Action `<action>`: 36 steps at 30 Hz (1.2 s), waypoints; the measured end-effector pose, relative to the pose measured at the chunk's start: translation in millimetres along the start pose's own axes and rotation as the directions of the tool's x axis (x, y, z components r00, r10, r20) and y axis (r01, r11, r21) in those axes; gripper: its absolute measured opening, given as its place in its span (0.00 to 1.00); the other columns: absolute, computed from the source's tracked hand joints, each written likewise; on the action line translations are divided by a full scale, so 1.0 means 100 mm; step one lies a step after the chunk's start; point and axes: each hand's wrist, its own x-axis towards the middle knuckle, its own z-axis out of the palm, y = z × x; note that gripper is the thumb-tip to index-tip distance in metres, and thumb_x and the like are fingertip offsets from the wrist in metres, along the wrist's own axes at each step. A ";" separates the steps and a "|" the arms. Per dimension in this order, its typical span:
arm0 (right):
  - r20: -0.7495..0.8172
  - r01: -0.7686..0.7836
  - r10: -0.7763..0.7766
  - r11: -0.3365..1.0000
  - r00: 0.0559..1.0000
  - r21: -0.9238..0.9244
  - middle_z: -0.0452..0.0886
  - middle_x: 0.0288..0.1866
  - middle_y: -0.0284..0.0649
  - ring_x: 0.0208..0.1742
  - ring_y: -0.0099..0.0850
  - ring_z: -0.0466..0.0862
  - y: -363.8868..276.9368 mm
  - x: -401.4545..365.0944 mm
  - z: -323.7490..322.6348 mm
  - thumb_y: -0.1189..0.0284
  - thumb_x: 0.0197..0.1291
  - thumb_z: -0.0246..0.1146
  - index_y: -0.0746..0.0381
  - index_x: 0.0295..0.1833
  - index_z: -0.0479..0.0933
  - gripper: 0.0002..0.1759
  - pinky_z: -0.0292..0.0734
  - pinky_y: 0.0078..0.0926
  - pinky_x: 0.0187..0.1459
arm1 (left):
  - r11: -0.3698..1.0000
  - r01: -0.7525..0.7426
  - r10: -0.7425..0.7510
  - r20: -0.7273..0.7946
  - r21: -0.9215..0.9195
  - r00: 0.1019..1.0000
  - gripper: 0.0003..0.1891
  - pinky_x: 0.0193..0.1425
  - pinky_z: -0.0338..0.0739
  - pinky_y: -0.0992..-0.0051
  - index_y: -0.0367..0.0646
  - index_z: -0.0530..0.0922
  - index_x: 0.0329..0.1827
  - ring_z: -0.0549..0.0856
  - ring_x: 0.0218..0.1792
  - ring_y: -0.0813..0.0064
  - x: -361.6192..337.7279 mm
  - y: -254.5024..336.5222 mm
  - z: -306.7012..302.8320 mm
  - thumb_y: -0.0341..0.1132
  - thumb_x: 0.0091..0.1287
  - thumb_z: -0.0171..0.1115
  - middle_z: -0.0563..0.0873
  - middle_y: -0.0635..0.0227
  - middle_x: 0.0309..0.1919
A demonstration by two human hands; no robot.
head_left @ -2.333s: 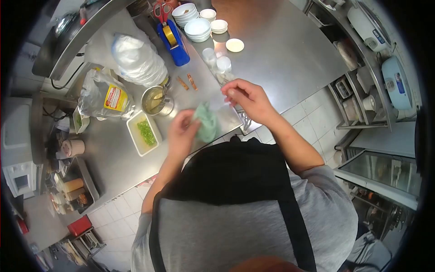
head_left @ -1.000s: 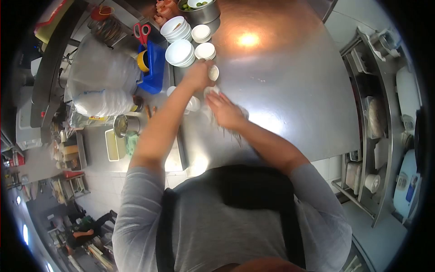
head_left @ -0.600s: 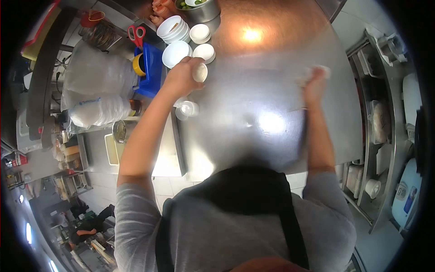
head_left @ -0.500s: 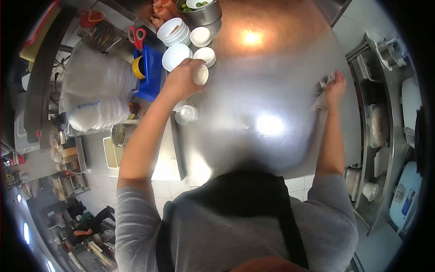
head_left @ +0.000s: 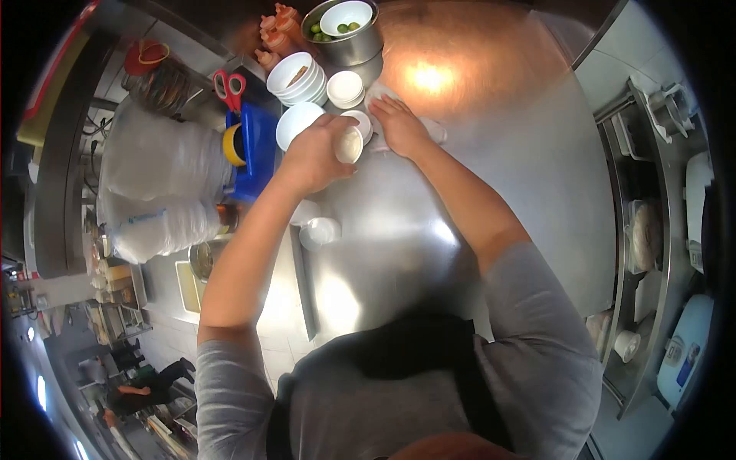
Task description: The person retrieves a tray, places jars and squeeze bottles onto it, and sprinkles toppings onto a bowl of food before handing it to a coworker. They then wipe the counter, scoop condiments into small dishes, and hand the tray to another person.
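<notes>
My left hand (head_left: pixel 313 157) is closed around a small white cup (head_left: pixel 349 146), tilted so that its pale inside shows. It is beside the white bowls at the left of the steel table (head_left: pixel 529 153). My right hand (head_left: pixel 400 129) presses a pale cloth (head_left: pixel 435 130) against the tabletop, fingers forward over it. Just left of the cloth are a stack of small white dishes (head_left: pixel 345 87) and a second small stack (head_left: pixel 363 123), partly hidden by my left hand. A wide white bowl (head_left: pixel 297 123) shows behind my left hand.
Stacked white bowls (head_left: pixel 290 80), orange squeeze bottles (head_left: pixel 284 32) and a steel pot (head_left: pixel 345 50) with green limes stand at the back left. A blue bin (head_left: pixel 257 142) holds red-handled scissors (head_left: pixel 229 90) and yellow tape (head_left: pixel 234 146). Clear plastic cups (head_left: pixel 319 232) lie near my left forearm.
My right hand has swept the cloth from the table's right side across to the small dishes. My left hand still holds the cup, slightly lower in view and farther right.
</notes>
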 end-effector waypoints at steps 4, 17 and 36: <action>0.052 -0.110 0.116 0.989 0.992 -0.102 0.59 0.73 0.40 0.76 0.34 0.53 0.13 0.51 0.05 0.76 0.58 0.50 0.63 0.67 0.64 0.28 0.47 0.32 0.73 | 0.998 -0.062 0.062 -0.006 0.004 0.998 0.35 0.55 0.75 0.65 0.47 0.73 0.57 0.79 0.51 0.57 0.26 0.04 0.11 0.34 0.40 0.74 0.77 0.58 0.52; -0.376 -0.559 0.873 0.488 0.312 0.670 0.69 0.63 0.54 0.63 0.47 0.70 1.97 -2.63 -2.23 0.71 0.66 0.45 0.70 0.62 0.67 0.21 0.66 0.39 0.62 | 0.975 0.028 -0.028 -0.005 0.220 1.000 0.37 0.58 0.74 0.63 0.48 0.66 0.65 0.77 0.55 0.54 2.01 0.04 1.06 0.45 0.50 0.69 0.73 0.51 0.57; 0.061 0.035 -0.027 0.991 0.998 -0.129 0.65 0.68 0.43 0.68 0.37 0.66 -1.48 -1.25 0.08 0.67 0.51 0.62 0.60 0.64 0.68 0.31 0.61 0.38 0.67 | 0.955 0.143 -0.125 -0.086 0.258 0.988 0.32 0.54 0.75 0.61 0.49 0.70 0.61 0.80 0.50 0.53 -1.09 -0.30 0.18 0.47 0.53 0.68 0.79 0.51 0.49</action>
